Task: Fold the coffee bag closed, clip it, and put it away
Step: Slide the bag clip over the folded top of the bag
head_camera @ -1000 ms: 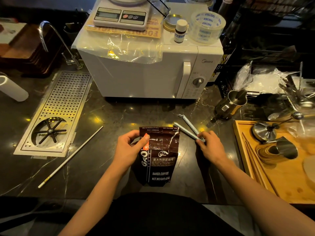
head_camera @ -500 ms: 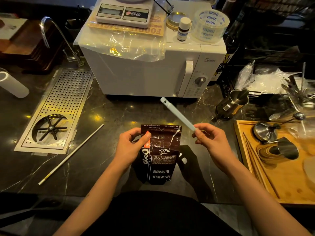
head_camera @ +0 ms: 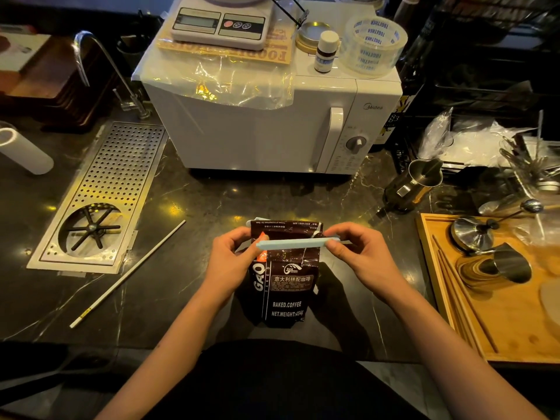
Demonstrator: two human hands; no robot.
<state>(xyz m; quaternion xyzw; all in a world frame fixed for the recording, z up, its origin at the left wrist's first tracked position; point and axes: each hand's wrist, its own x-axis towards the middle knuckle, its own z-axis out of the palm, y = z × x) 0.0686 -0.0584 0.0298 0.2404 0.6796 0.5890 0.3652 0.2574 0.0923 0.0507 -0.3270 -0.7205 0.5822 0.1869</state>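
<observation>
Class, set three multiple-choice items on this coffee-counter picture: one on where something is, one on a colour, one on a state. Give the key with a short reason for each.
1. Where does the roll of clear tape sit?
A. on top of the white microwave
B. on the wooden tray
C. on the drain grate

2. What colour is the clip laid across the coffee bag?
A. red
B. pale blue
C. black

3. How is the coffee bag placed?
A. lying flat on the counter
B. standing upright with its top folded over
C. hanging from a hook

Key: 1 A, the tape rests on the microwave's top beside a small bottle. 2 B, the bar is pale blue against the dark bag. 3 B, the left hand and right hand hold the clip at its folded top.
</observation>
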